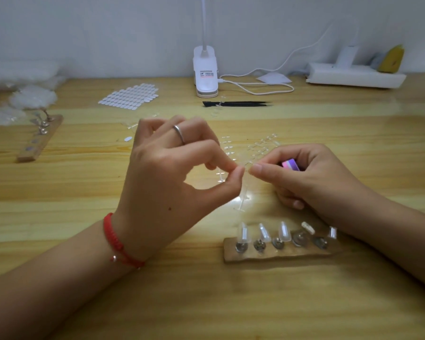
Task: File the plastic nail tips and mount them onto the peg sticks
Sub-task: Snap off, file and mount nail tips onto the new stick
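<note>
My left hand [172,173] pinches the top of a clear plastic sprue of nail tips [243,192] between thumb and forefinger; the strip hangs down toward the table. My right hand [312,177] faces it, its forefinger and thumb at the same strip, while its curled fingers hold a small pink and purple file block [290,165]. Below the hands lies a wooden peg holder [280,252] with several metal pegs; clear nail tips [283,230] stand on them. More clear sprues [258,147] lie behind the hands.
A sheet of white adhesive tabs [130,96] lies at the back left, black tweezers [236,103] and a white clip lamp [205,72] behind. A second wooden peg holder [38,141] sits far left beside clear bags [30,96]. A white power strip [353,76] stands at the back right.
</note>
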